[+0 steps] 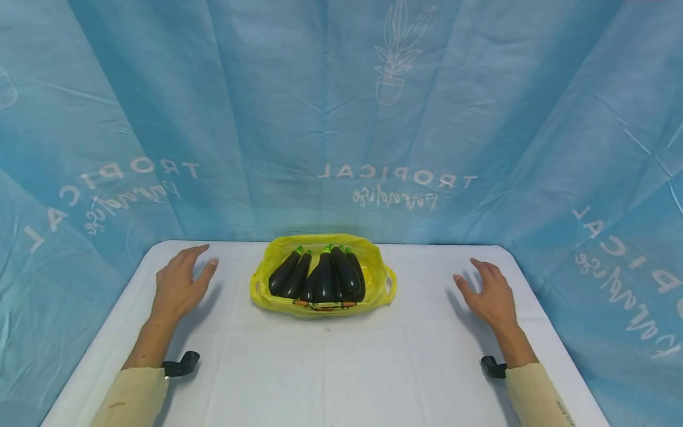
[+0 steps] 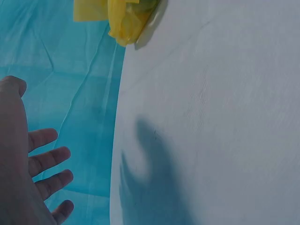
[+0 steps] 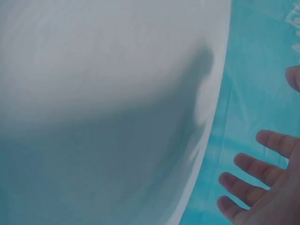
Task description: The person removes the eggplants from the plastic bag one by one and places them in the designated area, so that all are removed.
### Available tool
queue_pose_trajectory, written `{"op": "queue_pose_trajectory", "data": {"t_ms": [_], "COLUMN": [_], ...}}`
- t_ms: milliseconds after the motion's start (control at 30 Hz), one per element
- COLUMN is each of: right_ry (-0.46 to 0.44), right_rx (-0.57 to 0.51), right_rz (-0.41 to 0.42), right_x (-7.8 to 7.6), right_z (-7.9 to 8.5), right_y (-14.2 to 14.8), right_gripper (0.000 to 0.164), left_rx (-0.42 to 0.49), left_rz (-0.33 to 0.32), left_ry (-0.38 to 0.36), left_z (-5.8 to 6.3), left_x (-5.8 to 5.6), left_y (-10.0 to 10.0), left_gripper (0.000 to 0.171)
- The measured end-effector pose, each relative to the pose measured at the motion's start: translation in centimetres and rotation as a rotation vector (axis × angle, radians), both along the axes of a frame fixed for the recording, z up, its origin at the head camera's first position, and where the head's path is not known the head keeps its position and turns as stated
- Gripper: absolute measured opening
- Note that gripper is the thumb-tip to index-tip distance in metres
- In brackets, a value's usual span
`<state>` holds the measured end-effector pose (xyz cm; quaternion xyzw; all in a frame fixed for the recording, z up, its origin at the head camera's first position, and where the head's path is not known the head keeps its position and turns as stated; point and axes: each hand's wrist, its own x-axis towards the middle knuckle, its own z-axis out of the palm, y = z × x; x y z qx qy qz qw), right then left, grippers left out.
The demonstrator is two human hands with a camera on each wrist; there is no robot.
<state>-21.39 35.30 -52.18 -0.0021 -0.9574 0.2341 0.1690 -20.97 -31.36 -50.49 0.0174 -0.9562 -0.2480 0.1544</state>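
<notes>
"Feed check?"

"From my station I log left grip (image 1: 181, 283) and right grip (image 1: 492, 298) over the white surface (image 1: 320, 367), fingers (image 2: 49, 160) apart, holding nothing."

"Eggplants (image 1: 324, 283)?"

"Inside the yellow bag (image 1: 288, 307), between both grips, well apart from each; stems (image 1: 326, 249) toward the far edge."

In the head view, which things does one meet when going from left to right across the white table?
Left hand, yellow plastic bag with dark purple eggplants inside, right hand.

Blue curtains (image 1: 288, 118) round a white table (image 1: 363, 367) form a booth.
</notes>
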Motion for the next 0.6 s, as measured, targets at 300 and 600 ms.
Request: {"op": "queue_pose_trajectory", "data": {"t_ms": [300, 600], "right_ry": [0.032, 0.032], "right_rx": [-0.058, -0.086], "right_rz": [0.034, 0.051], "right_x": [0.2, 0.4], "right_z": [0.3, 0.8], "right_y": [-1.5, -3.0], "right_gripper": [0.067, 0.066], "left_rx": [0.089, 0.141], "left_rz": [0.004, -0.023], "left_ry": [-0.008, 0.004], "left_z": [-0.3, -0.3], "left_x": [0.3, 0.5], "left_y": [1.2, 2.7], "left_gripper": [0.064, 0.063]}}
